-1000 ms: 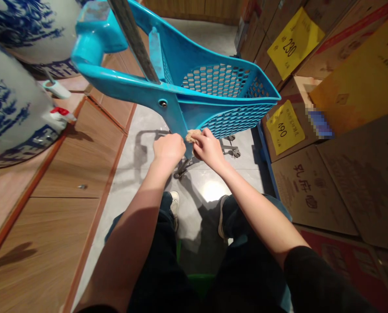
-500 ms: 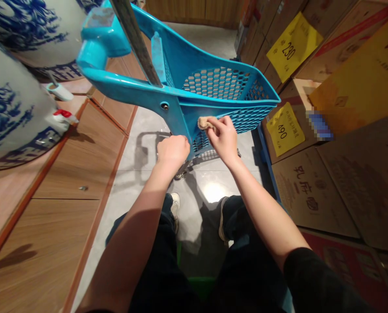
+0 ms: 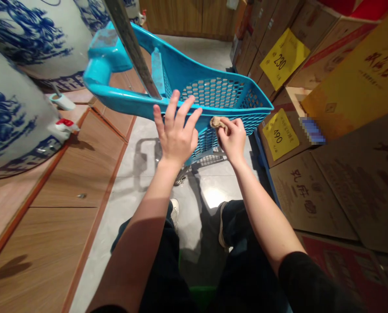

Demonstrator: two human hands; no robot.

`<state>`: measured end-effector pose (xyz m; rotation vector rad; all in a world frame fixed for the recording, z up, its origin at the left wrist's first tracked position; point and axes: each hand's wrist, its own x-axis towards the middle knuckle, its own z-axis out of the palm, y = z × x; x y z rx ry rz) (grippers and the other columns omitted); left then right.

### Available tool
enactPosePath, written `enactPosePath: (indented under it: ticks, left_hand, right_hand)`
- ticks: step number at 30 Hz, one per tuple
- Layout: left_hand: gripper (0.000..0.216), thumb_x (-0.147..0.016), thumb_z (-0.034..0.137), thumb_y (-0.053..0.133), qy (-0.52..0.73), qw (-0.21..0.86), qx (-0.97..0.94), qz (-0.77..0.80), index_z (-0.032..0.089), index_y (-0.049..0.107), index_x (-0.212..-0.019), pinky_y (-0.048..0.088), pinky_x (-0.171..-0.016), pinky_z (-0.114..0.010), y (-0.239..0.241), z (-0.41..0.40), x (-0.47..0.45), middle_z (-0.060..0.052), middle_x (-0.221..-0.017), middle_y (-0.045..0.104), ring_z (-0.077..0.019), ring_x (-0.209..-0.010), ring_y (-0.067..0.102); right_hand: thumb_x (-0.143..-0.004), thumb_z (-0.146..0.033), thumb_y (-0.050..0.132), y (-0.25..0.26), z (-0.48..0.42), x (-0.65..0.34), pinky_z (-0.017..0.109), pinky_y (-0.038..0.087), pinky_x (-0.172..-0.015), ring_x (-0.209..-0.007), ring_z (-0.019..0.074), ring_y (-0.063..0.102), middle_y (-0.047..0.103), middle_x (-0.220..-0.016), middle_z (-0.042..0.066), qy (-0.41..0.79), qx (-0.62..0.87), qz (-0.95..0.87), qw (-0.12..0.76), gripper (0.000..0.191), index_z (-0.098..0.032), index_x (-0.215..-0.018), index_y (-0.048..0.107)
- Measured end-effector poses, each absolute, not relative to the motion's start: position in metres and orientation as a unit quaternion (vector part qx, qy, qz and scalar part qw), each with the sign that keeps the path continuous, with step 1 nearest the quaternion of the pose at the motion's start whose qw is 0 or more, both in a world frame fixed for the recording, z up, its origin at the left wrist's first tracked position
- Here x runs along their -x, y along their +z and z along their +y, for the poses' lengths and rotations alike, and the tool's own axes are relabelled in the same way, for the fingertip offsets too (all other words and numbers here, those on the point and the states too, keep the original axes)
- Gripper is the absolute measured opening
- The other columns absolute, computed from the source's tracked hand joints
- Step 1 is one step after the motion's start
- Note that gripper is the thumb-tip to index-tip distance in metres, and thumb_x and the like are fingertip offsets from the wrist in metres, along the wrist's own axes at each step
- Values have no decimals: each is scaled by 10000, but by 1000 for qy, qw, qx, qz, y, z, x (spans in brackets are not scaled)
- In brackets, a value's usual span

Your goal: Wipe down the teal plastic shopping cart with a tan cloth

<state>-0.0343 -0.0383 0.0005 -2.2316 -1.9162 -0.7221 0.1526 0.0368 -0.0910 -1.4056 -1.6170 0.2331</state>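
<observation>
Narrow aisle, grey tiled floor [image 3: 138, 174], wood panelling at the far end. Head view only.

Left side: stepped wooden plinths [image 3: 66, 182] carrying big blue-and-white porcelain jars [image 3: 11, 113]. Two small taps [image 3: 61, 102] stick out of the jars toward the aisle. Right side: stacked cardboard boxes [image 3: 327, 187] with yellow price tags [image 3: 280, 61] reading 230 and 490.

Between them I see a blue plastic cart [image 3: 220, 93], tipped with its handle end high at upper left, taking up most of the aisle ahead. Its wheels [image 3: 181, 176] show under it, near the floor. A grey metal bar [image 3: 132, 48] runs diagonally across the handle end and cuts off the view there. I can't tell what it belongs to.

Left hand [image 3: 176, 137]: released, fingers spread and pointing up, in front of the cart's near side rail. Can't tell if it touches the rail.

Right hand [image 3: 233, 139]: fingers pinched on a small tan rag [image 3: 217, 122], which is pressed against the cart's mesh side just under the top rim.

Person's dark trousers and both forearms fill the lower frame, with the boxes close beside the right elbow.
</observation>
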Motion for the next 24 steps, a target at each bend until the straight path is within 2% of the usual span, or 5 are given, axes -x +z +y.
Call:
enactPosePath:
  ticks: [3,9,13,20,24]
  left_hand:
    - [702,-956,164,586,-248,59,724,-641,336,535,-1635,38,-1398,-780,5,-36,31,-32,-1816,420,-393,-1762,161]
    - [724,-931,133,596,-254,68,716,-647,330,564,-1627,-5,-1387,-815,-2,-28,27,-83,-1724,538,-402,-1736,248]
    - [647,-962,142,569,-255,69,704,-659,324,606,-1581,-17,-1379,-830,-3,-25,25,-94,-1706,546,-405,-1707,298]
    - [525,-945,144,588,-309,57,681,-662,289,691,-1439,-28,-1369,-844,-8,-20,26,-108,-1623,618,-416,-1670,345]
    - [423,-934,141,589,-385,60,658,-645,279,753,-1299,-58,-1385,-808,-16,-16,28,-107,-1535,687,-408,-1633,411]
  right_hand:
    - [-950,-222,587,-92,53,-178,445,595,-1000,-941,238,648,638,-1005,76,87,609,-594,518,338,-179,-1175,837]
    - [-959,-227,605,-94,43,-162,418,596,-1000,-954,233,654,653,-982,65,100,586,-631,498,347,-209,-1215,838]
    - [-964,-212,597,-91,40,-162,402,592,-1001,-962,231,667,647,-1030,76,87,586,-642,487,332,-218,-1188,842]
    - [-939,-230,596,-95,66,-205,478,575,-1073,-1031,251,686,678,-1071,106,65,650,-478,587,349,-128,-1191,814]
    - [-934,-261,660,-95,50,-180,452,564,-1096,-1070,250,678,702,-1059,92,92,603,-534,586,308,-162,-1169,832]
